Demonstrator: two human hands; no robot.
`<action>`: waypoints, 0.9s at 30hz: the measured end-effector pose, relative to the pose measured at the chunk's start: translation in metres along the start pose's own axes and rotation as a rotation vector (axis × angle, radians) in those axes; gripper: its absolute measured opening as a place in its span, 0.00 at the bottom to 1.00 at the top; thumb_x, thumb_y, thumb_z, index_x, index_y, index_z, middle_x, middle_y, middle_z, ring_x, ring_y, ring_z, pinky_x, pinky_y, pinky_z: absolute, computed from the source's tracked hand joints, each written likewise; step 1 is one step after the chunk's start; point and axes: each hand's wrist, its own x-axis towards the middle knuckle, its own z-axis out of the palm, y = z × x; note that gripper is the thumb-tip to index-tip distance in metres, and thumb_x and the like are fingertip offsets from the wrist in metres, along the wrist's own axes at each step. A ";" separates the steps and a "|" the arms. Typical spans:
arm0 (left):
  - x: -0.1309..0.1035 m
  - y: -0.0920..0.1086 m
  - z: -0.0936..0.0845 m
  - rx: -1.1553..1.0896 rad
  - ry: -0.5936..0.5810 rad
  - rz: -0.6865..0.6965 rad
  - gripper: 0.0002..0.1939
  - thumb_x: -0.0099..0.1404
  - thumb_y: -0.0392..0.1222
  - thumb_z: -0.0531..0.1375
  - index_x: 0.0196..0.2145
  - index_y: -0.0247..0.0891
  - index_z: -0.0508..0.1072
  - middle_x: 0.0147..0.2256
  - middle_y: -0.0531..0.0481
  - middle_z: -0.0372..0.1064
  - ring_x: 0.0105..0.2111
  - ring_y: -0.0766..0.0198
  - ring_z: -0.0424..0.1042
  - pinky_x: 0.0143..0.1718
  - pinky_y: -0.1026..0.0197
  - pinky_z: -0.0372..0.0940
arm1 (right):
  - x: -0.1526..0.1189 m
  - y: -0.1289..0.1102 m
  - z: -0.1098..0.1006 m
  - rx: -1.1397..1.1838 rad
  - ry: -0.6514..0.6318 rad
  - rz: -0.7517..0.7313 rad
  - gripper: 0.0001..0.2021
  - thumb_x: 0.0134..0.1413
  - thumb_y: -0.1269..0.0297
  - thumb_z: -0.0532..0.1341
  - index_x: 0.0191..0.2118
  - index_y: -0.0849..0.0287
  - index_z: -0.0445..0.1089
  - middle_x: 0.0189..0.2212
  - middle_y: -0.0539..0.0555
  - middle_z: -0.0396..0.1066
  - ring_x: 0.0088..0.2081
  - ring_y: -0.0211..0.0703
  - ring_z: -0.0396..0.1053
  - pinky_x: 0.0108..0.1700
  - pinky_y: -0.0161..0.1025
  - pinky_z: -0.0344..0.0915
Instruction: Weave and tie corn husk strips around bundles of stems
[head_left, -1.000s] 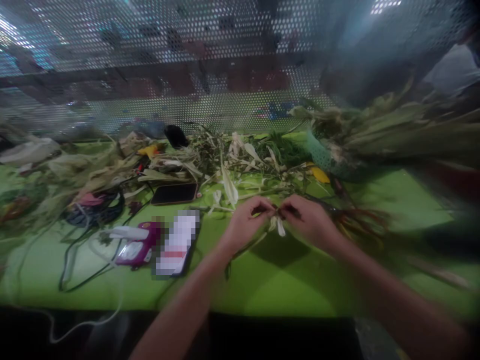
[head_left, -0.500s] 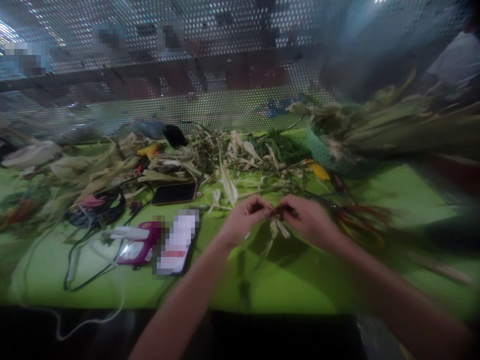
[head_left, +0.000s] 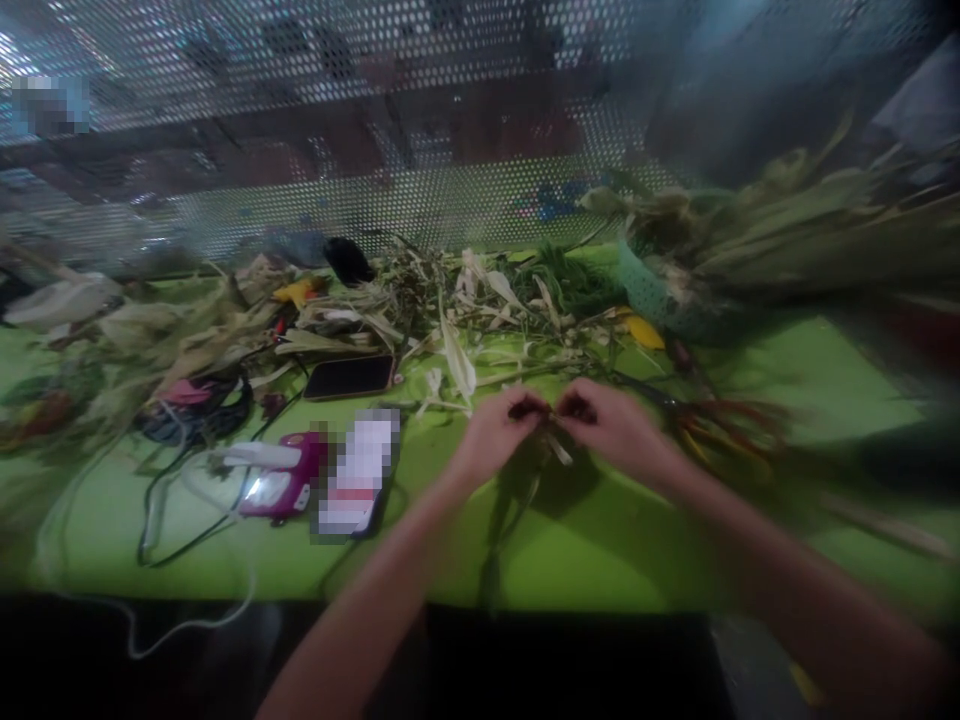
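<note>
Pale dried-husk strip point(head_left: 559, 452) hangs between your left hand point(head_left: 499, 432) and right hand point(head_left: 613, 428), both pinching its top end, above the bright-green surface point(head_left: 600, 570), inward of its near edge. Looks mid-work: strip not set down; tangled pale-husk heap point(head_left: 501, 288) lies toward the far edge.

No text can be read — the lit phone point(head_left: 360, 472) shows a screen blurred into blocks with a reddish band, and the pale patches on the purple device point(head_left: 306, 470) are too unclear to make out.
</note>
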 end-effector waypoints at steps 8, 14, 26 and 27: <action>0.001 -0.005 0.006 -0.002 0.028 -0.032 0.06 0.57 0.30 0.60 0.33 0.36 0.69 0.31 0.52 0.71 0.33 0.64 0.69 0.37 0.61 0.64 | 0.000 0.003 0.003 0.038 0.072 -0.021 0.03 0.54 0.70 0.62 0.35 0.57 0.68 0.29 0.48 0.73 0.30 0.39 0.70 0.33 0.35 0.62; 0.001 -0.003 0.005 -0.001 -0.034 -0.064 0.04 0.56 0.32 0.61 0.32 0.36 0.73 0.31 0.52 0.73 0.33 0.63 0.71 0.37 0.61 0.64 | -0.003 -0.002 0.006 -0.095 0.112 -0.046 0.03 0.55 0.70 0.61 0.35 0.56 0.67 0.28 0.48 0.73 0.29 0.39 0.69 0.31 0.34 0.59; -0.001 -0.005 0.007 -0.023 -0.070 -0.096 0.05 0.55 0.34 0.63 0.32 0.34 0.75 0.30 0.49 0.74 0.31 0.63 0.71 0.36 0.61 0.64 | -0.013 -0.012 0.012 -0.390 0.142 -0.180 0.03 0.59 0.70 0.57 0.36 0.56 0.67 0.29 0.53 0.73 0.28 0.42 0.67 0.30 0.37 0.55; -0.002 -0.005 0.007 -0.023 -0.073 -0.087 0.05 0.55 0.34 0.62 0.32 0.34 0.75 0.30 0.49 0.74 0.31 0.63 0.70 0.36 0.60 0.63 | -0.014 -0.012 0.013 -0.416 0.151 -0.202 0.04 0.59 0.71 0.56 0.35 0.56 0.67 0.29 0.53 0.73 0.29 0.42 0.67 0.31 0.38 0.55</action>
